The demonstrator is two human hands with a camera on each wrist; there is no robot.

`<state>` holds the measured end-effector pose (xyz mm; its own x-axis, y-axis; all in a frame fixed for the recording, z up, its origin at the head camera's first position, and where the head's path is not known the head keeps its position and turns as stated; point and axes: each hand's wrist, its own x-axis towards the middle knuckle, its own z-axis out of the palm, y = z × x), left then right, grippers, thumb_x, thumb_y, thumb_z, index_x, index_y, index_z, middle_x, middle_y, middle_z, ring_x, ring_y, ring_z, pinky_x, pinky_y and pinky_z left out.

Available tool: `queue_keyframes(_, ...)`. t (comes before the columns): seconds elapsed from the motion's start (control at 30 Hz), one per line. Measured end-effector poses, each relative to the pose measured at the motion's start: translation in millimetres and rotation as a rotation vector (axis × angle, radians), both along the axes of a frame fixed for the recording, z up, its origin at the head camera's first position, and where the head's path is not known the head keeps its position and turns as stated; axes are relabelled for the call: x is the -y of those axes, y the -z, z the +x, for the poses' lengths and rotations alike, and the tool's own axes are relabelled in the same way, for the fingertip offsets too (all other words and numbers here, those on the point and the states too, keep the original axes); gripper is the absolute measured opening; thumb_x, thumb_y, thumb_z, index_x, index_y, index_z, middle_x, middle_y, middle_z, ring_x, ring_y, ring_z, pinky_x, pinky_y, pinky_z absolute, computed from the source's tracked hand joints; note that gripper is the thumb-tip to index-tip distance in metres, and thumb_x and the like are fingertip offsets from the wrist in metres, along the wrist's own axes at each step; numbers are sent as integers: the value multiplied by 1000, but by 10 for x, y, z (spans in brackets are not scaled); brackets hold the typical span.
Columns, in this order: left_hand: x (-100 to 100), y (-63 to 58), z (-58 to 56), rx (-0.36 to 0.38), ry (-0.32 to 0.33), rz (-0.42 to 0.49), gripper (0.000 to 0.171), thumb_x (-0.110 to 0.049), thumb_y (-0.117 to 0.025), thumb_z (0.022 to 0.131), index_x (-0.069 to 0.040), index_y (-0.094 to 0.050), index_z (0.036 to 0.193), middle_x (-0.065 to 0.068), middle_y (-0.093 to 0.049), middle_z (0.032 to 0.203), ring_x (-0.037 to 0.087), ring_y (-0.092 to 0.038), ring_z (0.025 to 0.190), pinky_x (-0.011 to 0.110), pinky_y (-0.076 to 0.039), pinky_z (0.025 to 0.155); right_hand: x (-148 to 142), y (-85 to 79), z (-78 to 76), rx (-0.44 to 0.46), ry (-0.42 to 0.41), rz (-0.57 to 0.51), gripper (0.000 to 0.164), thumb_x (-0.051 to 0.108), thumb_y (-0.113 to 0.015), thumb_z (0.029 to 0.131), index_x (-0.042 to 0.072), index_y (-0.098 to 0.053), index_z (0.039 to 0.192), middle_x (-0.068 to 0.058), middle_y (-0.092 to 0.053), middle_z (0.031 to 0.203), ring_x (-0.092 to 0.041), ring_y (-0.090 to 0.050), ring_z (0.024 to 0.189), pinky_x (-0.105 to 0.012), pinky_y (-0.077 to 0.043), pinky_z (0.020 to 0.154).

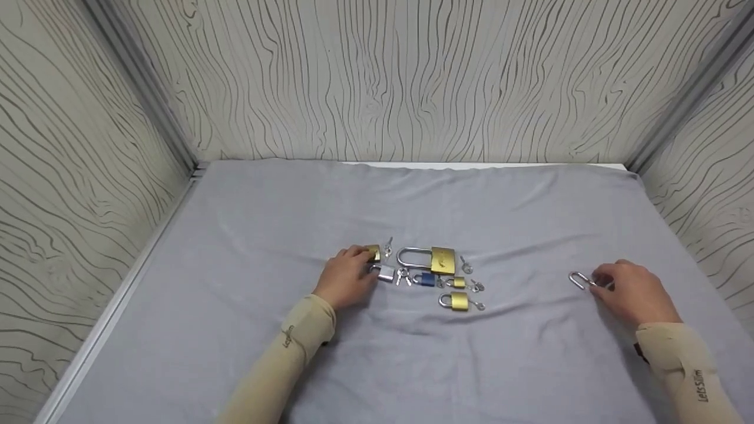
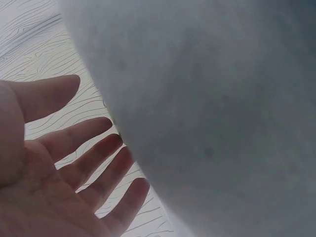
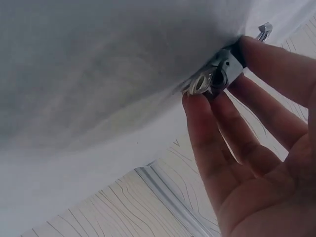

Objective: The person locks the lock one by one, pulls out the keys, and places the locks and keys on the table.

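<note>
My right hand (image 1: 633, 294) pinches a padlock (image 1: 578, 279) at the right of the cloth. In the head view its silver shackle sticks out leftward and fingers hide the body. The right wrist view shows the padlock's body (image 3: 236, 66) between thumb and fingers, with a metal key (image 3: 199, 84) at its end. My left hand (image 1: 349, 278) lies over the left end of a group of padlocks, its fingertips by a gold padlock (image 1: 374, 253) and a silver padlock (image 1: 385, 272). Spread, loosely bent fingers (image 2: 79, 136) with nothing between them appear in the left wrist view.
Right of the left hand lie a large gold padlock (image 1: 443, 261), a blue padlock (image 1: 425, 279), a small gold padlock (image 1: 456, 282) and another gold padlock (image 1: 459, 301). Small keys (image 1: 404, 277) lie among them. A wrinkled grey cloth (image 1: 235, 235) covers the table; patterned panels (image 1: 377, 82) surround it.
</note>
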<state>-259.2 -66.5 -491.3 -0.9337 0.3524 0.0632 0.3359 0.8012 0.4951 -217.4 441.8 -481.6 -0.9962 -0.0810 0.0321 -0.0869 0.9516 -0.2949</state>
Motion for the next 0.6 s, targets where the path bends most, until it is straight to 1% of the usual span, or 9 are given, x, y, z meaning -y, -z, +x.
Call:
queue_keyframes(0.17, 4, -2, 4, -12, 6, -10, 43, -20, -71, 97, -3, -65, 136, 17, -63, 137, 40, -59, 126, 59, -49, 102, 55, -24, -3, -46, -19, 11, 32, 8, -80, 86, -12, -71, 108, -21, -70, 88, -40, -65, 81, -60, -50, 74)
queue_keyframes(0.3, 2, -7, 12, -18, -1, -9, 42, -20, -71, 97, -4, -65, 136, 17, -63, 137, 39, -59, 126, 59, -49, 101, 174, -65, -27, -84, -32, -4, 34, 8, -78, 87, -13, -69, 112, -23, -69, 91, -40, -65, 82, -60, -50, 75)
queue_keyframes(0.43, -20, -14, 33, -33, 1, -1, 43, -20, -72, 96, -4, -65, 136, 15, -64, 137, 38, -58, 127, 58, -48, 103, 378, -126, -42, -147, -67, 3, 33, 6, -78, 87, -12, -70, 114, -23, -68, 92, -37, -65, 79, -59, -52, 74)
queue_keyframes(0.53, -53, -32, 57, -54, 19, 11, 45, -19, -73, 95, -5, -64, 137, 14, -64, 138, 37, -58, 128, 56, -48, 105, 582, -178, -27, -205, -110, 12, 33, 6, -79, 86, -11, -70, 114, -23, -67, 93, -36, -66, 78, -58, -54, 73)
queue_keyframes(0.6, -80, -49, 77, -65, 36, 31, 45, -19, -74, 95, -6, -64, 137, 13, -64, 138, 36, -57, 129, 55, -47, 107, 736, -201, -7, -265, -148, 10, 33, 6, -82, 85, -10, -71, 113, -22, -67, 93, -35, -67, 77, -57, -55, 73)
